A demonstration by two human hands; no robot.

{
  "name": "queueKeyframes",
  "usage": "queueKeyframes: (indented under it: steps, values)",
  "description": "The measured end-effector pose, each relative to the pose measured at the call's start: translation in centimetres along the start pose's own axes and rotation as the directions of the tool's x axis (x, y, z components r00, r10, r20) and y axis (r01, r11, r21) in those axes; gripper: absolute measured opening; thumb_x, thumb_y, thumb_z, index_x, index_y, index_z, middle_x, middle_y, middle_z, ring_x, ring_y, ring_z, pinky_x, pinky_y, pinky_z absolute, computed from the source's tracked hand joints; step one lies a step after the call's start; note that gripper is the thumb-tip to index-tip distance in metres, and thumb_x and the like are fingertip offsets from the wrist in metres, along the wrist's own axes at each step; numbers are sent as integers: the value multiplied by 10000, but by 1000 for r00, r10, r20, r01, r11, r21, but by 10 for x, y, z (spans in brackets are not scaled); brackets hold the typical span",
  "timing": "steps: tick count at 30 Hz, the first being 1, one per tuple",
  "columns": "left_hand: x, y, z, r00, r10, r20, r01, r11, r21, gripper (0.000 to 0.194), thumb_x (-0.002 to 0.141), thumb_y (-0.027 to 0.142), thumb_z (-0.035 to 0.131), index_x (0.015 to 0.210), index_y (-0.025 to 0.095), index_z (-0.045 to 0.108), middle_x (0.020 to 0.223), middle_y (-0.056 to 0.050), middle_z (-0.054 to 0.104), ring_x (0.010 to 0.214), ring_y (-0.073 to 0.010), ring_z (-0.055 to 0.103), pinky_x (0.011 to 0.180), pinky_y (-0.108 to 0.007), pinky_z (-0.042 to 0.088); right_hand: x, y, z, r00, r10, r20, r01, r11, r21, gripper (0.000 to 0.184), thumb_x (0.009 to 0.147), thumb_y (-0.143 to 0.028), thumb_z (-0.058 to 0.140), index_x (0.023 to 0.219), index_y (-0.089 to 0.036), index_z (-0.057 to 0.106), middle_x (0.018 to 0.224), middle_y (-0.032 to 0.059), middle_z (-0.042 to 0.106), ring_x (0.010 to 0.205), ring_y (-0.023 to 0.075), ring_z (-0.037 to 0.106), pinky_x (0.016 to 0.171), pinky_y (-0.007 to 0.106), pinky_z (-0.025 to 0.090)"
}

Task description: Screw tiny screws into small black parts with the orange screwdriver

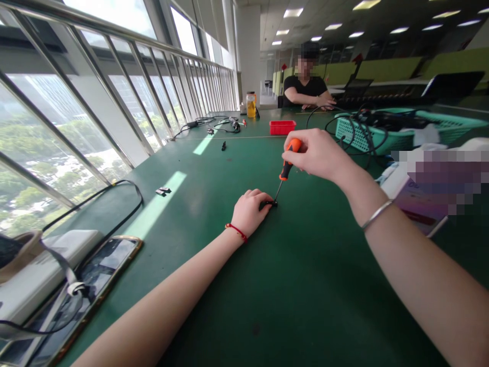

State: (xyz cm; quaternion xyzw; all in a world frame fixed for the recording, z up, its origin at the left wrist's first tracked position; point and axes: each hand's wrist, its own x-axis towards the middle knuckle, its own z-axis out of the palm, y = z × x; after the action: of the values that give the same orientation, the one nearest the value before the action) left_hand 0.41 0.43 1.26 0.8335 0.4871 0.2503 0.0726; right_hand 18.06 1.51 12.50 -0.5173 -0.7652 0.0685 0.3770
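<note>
My right hand (311, 150) is closed around the orange and black handle of a screwdriver (284, 172). Its thin shaft slants down and its tip meets a small black part (273, 203) on the green tabletop. With fingers pressed together, my left hand (251, 211) pins that black part to the table. Much of the part is hidden under those fingers, so its exact kind does not show. A red cord bracelet circles my left wrist, and a silver bangle is on my right.
A red tray (282, 127) lies beyond my hands, with a teal basket (382, 140) of cables at right. Small black pieces (163, 191) lie left. A phone (99, 285) rests at near left. Another person (307, 84) sits at the far end, by a jar (251, 105).
</note>
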Motion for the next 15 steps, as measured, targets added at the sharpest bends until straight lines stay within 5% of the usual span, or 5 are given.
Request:
queueKeyframes:
  steps: [15]
  values:
    - [0, -1, 2, 1000, 8, -4, -8, 1000, 4, 172, 832, 216, 543, 929, 226, 685, 940, -34, 639, 937, -207, 560, 844, -323, 476, -3, -4, -1, 999, 16, 31, -12, 993, -114, 100, 670, -306, 553, 664, -207, 549, 571, -4, 507, 577, 139, 453, 528, 271, 308]
